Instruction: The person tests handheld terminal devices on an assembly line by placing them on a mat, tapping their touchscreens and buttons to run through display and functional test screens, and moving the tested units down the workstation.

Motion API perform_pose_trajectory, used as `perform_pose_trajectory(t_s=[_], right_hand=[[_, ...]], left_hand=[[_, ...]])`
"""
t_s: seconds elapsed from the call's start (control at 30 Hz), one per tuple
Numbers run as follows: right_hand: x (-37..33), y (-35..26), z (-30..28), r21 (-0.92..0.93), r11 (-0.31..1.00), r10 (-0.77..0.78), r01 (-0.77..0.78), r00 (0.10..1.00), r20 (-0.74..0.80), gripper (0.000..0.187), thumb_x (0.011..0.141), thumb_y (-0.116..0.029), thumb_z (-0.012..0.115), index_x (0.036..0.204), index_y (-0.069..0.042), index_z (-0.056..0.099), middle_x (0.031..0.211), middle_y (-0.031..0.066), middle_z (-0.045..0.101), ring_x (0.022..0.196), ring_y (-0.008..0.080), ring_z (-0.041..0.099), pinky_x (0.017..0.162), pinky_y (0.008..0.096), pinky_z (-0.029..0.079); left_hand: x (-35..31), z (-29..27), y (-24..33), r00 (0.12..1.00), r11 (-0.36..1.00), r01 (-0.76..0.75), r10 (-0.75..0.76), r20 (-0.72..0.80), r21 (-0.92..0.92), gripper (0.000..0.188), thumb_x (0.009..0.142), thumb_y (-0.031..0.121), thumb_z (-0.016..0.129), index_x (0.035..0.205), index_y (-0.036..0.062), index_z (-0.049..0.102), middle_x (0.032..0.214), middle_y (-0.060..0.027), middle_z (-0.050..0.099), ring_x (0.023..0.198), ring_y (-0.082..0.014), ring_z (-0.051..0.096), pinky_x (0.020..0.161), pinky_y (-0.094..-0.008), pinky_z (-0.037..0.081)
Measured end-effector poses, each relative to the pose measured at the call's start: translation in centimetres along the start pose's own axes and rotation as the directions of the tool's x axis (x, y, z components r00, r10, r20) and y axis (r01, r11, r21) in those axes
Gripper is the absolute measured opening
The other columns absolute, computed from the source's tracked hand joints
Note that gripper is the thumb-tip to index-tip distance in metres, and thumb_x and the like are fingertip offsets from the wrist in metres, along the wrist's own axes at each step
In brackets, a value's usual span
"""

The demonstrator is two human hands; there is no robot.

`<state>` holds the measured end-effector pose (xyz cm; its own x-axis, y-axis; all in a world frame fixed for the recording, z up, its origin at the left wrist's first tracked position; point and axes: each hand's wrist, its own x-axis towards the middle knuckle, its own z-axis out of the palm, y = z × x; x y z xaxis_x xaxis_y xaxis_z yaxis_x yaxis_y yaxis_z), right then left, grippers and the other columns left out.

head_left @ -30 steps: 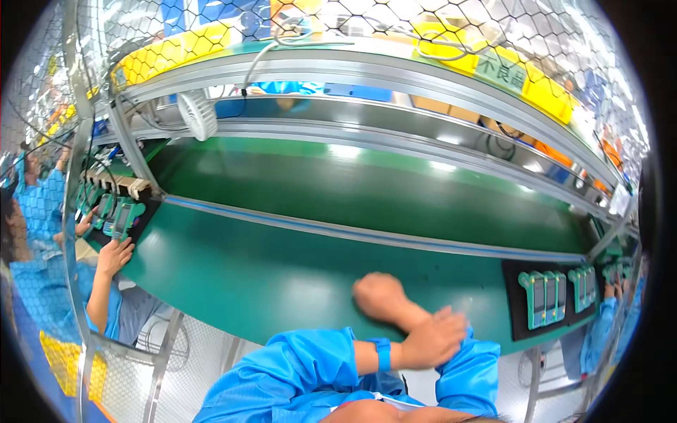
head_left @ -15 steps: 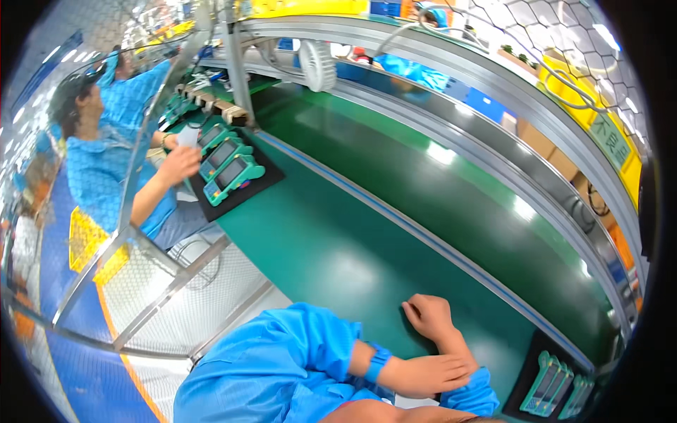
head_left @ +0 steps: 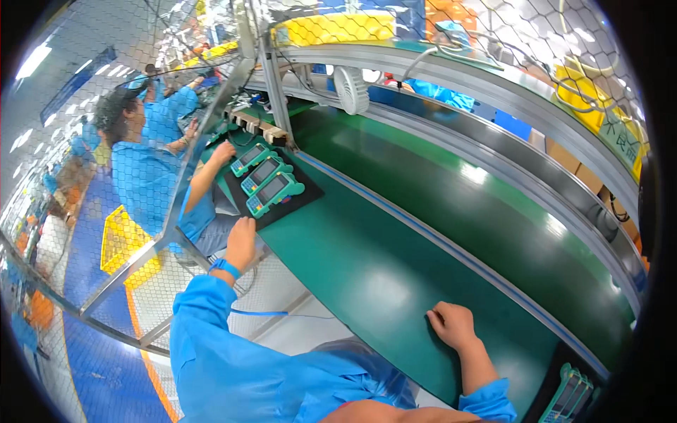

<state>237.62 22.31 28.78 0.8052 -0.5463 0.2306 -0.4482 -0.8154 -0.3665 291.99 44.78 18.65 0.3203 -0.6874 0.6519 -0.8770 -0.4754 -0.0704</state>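
Note:
My left hand [head_left: 241, 245], with a blue band [head_left: 225, 267] at its wrist, stretches out by the left front edge of the green bench top [head_left: 338, 247]. Its fingers bend away from view, and no held thing shows. Just beyond it, several card terminals with screens, keypads and green surrounds [head_left: 271, 193] lie on a black mat [head_left: 300, 202]. My right hand [head_left: 453, 323] rests on the bench top, its fingers curled in with nothing visible in them. More green-framed terminals [head_left: 568, 396] sit on another dark mat at the far right.
A co-worker in blue [head_left: 148, 176] sits beyond a wire mesh at left, one hand near the terminals. A metal rail [head_left: 423, 228] borders a green conveyor belt [head_left: 416, 162]. A white fan [head_left: 351, 90] hangs on the frame. A yellow crate [head_left: 123, 243] stands on the floor.
My left hand has left my right forearm and reached out to the left. My right hand stays curled on the bench. The view has shifted, and the co-worker's hands have moved apart.

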Motion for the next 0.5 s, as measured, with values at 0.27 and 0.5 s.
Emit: perform_pose_trajectory(t_s=[0.27,0.5], right_hand=[[-1.6,-0.6,0.1,-0.011,0.999,0.042,-0.043,0.997,-0.057,0.018,0.086,-0.016,0.070,0.076,-0.006,0.059,0.067,0.0115,0.060,0.062,0.0318,0.060,0.057,0.0411,0.046],[-0.1,-3.9,0.1,-0.021,0.999,0.025,-0.027,0.997,-0.070,0.019,0.086,-0.016,0.069,0.075,-0.007,0.057,0.066,0.0112,0.060,0.061,0.0307,0.060,0.057,0.0405,0.046]], left_hand=[[8.5,-3.6,1.1,0.931,0.964,-0.237,0.191,0.311,0.118,0.007,0.078,0.009,0.063,0.073,0.0075,0.067,0.077,-0.0132,0.068,0.077,-0.0293,0.069,0.062,-0.0405,0.056],[8.3,-1.2,3.7,0.894,0.902,-0.424,0.431,0.121,-0.077,0.011,0.069,0.012,0.064,0.078,0.0062,0.059,0.075,-0.0116,0.064,0.073,-0.0308,0.066,0.062,-0.0419,0.052]])
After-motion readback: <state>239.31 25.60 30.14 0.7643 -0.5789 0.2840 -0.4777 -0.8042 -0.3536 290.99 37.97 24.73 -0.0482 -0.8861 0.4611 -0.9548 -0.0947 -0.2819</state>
